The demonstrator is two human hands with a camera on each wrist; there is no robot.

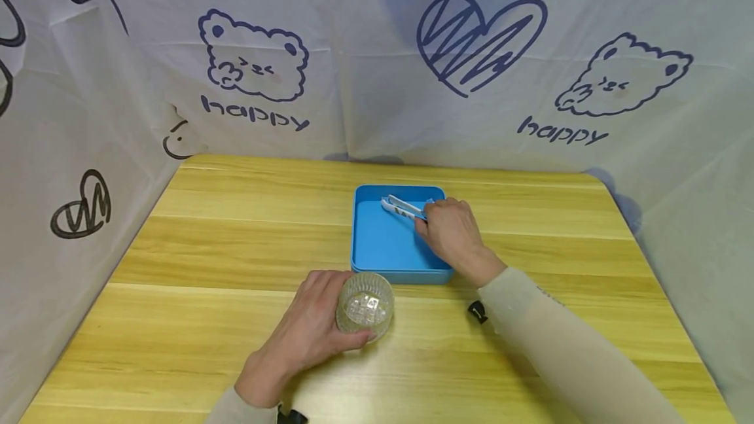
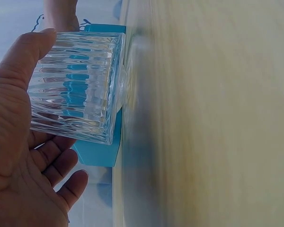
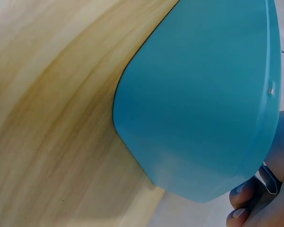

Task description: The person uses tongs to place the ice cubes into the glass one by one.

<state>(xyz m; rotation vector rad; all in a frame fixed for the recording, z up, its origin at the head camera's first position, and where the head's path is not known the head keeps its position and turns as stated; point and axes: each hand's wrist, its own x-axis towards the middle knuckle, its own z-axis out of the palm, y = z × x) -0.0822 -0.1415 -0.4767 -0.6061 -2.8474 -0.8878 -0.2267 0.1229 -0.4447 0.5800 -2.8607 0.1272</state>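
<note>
My left hand (image 1: 312, 319) grips a clear ribbed glass (image 1: 365, 306), thumb on the near side and fingers behind. In the left wrist view the glass (image 2: 78, 90) is upright, its base close to the tabletop; whether it touches is unclear. My right hand (image 1: 452, 231) reaches over the right side of a shallow blue tray (image 1: 391, 247) and pinches a slim white-and-blue thing (image 1: 402, 208) with two long, narrow arms. Its kind is unclear, and the fingers hide its right end. In the right wrist view the tray wall (image 3: 194, 104) covers much of the hand's work.
The tray stands on a wooden table (image 1: 235, 241), just beyond the glass. Small black pieces show at both wrists, one by the right sleeve (image 1: 530, 313). White cloth walls (image 1: 365, 84) with drawn bears and hearts enclose the back and sides.
</note>
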